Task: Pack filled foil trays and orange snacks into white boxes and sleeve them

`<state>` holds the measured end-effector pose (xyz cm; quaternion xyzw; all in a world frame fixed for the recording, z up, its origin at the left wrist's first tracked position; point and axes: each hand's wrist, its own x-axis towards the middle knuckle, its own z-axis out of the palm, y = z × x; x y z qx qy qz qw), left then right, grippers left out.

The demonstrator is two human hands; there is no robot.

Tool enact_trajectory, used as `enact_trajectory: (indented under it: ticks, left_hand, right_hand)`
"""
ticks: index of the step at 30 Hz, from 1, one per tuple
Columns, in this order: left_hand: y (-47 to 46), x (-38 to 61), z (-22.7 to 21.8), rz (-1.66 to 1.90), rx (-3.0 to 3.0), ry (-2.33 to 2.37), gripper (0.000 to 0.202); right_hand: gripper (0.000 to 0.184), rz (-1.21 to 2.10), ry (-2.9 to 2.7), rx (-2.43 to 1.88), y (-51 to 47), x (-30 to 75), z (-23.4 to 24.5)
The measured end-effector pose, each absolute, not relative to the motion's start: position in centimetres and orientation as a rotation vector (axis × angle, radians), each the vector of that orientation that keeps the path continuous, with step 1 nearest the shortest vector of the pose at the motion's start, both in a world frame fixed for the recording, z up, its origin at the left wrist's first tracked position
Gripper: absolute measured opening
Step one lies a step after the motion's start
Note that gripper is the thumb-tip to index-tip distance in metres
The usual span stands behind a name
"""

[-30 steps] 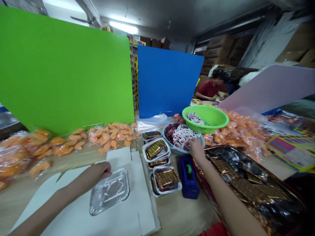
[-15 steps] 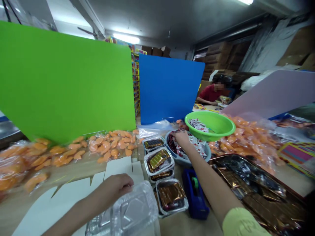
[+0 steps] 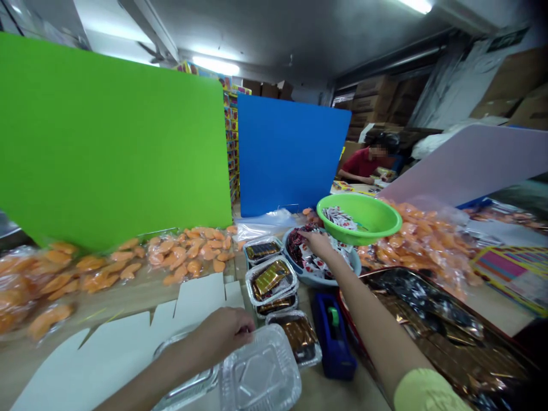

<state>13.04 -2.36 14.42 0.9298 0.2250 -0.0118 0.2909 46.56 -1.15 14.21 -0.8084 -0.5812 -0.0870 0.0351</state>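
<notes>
Head cam: R hand [image 3: 317,244] @ sachets [image 3: 294,245], grip unclear

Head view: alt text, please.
A person's left hand grips a shiny tray by its edge while the right hand reaches into a pale blue bowl of small packets. Filled foil trays and a blue tape dispenser stand nearby.

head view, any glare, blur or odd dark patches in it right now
Head view: the long white ceiling light is blown out; head view: glints break up the shiny brown foil packets; head view: the silvery rectangular tray at the left hand looks slightly soft; head view: lower right edge falls to near black.
</notes>
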Motion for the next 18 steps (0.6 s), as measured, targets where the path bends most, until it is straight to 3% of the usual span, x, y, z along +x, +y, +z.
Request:
enact_trajectory:
  ticks: [7, 18]
  left_hand:
    - [-2.8, 13.2, 15.1, -0.071, 2.417, 0.631, 0.017]
    - [-3.6, 15.1, 13.9, -0.018, 2.33, 0.572, 0.02]
  right_hand:
    - [0.023, -0.173, -1.696, -2.369, 1.2, 46.4, 12.8]
    - [0.029, -0.058, -1.189, -1.935, -6.6, 48.0, 14.9]
